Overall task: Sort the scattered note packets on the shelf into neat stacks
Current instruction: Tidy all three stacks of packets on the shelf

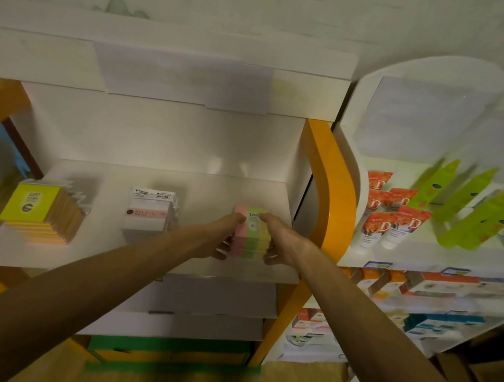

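A stack of striped note packets (251, 234), pink, green and yellow, stands at the right end of the white shelf (210, 190). My left hand (223, 236) presses its left side and my right hand (282, 241) presses its right side, so both hold the stack between them. A stack of pink-and-white packets (151, 211) stands in the middle of the shelf. At the left end a leaning row of yellow packets (41, 209) rests on the shelf.
An orange side panel (331, 184) bounds the shelf on the right. Beyond it a white rack (433, 254) holds orange tubes (387, 213), green packages (480, 212) and boxed goods lower down. More white shelves lie below, above a wooden floor.
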